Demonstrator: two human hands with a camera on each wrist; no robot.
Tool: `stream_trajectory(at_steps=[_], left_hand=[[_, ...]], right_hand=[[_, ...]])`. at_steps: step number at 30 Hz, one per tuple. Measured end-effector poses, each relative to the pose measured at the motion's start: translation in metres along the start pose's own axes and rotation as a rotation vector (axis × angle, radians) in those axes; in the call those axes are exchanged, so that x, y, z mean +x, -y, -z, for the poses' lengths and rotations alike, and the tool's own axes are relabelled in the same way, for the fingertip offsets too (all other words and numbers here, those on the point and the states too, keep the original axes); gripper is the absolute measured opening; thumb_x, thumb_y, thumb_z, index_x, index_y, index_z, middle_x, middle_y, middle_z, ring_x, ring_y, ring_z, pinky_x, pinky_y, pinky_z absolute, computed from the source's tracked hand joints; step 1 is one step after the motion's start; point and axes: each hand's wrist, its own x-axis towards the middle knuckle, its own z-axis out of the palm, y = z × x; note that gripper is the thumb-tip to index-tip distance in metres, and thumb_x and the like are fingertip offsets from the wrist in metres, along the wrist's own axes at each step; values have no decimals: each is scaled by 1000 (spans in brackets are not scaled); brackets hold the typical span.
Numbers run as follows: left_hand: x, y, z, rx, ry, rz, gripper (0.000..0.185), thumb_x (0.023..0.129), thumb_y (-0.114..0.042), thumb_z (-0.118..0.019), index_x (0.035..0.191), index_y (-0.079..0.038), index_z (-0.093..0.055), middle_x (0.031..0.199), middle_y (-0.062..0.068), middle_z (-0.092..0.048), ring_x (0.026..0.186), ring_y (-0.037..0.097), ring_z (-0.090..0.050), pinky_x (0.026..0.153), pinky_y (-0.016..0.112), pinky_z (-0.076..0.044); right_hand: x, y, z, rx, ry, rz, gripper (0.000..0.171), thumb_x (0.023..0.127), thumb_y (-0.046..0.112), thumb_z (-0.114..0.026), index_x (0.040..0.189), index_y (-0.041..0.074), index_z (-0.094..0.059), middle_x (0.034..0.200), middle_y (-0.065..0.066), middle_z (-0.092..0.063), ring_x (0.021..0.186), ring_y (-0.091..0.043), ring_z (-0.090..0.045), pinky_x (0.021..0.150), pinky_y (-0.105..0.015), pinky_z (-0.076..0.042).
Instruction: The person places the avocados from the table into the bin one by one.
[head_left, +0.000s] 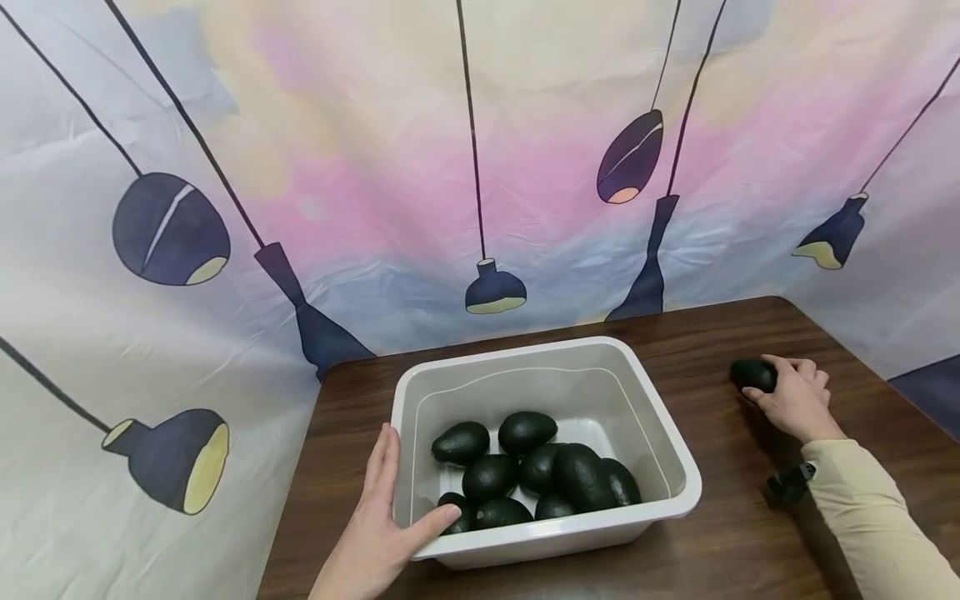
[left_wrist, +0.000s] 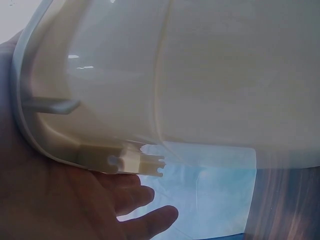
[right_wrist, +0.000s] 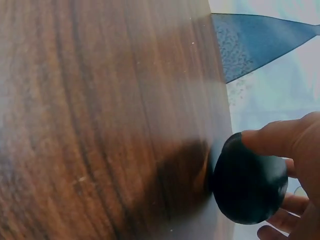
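In the head view, a light grey plastic bin [head_left: 660, 417] stands on the table with several dark green avocados [head_left: 527, 432] inside. My left hand [head_left: 375, 508] rests at its near left corner. The thumb lies straight across the rim and the other fingers extend along the outside of the left wall. From the left wrist view, those fingers [left_wrist: 150, 222] reach out loosely below the bin's rim [left_wrist: 20, 100]. Over to the right, my right hand [head_left: 798, 400] grips a single avocado [head_left: 752, 375] between thumb and fingers. The right wrist view shows this avocado [right_wrist: 250, 182] close over the tabletop.
The dark wood table [head_left: 720, 533] has its far edge against a hanging cloth [head_left: 420, 167] printed with lamps. A small black device [head_left: 790, 485] sits at the right wrist, beside a beige sleeve [head_left: 862, 500]. The table's right edge runs just past the right hand.
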Motion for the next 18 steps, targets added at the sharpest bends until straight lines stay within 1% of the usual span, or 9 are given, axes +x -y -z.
stream_trajectory(at_steps=[5,9,13,18], left_hand=[[-1,0,-1,12,-9,-8,112,82,-54,-72,156,-27,7,161,-5,10,147,33,-5,107,63,-23],[-1,-1,0,17,-7,-4,112,82,-55,-72,156,-28,8,161,-5,10,146,33,-5,107,64,-23],[-1,-1,-1,17,-6,-1,112,81,-56,-72,156,-27,7,161,-6,10,146,32,-6,107,64,-23],[-1,0,0,14,-4,-2,112,82,-55,-72,156,-27,7,161,-5,11,146,33,-6,107,64,-23]], right_hand=[[-2,-2,-1,33,18,-41,69,90,13,-67,142,-12,-29,128,-51,-18,109,-65,-20,79,-70,-27],[-4,-3,-1,57,14,-33,68,91,12,-65,143,-12,-28,127,-50,-20,109,-64,-22,76,-70,-33],[-6,-2,-2,65,-14,-22,67,92,16,-64,143,-11,-31,126,-49,-23,108,-62,-23,75,-69,-33],[-7,4,0,87,-61,3,67,95,22,-63,144,-10,-31,128,-47,-23,111,-62,-23,75,-68,-33]])
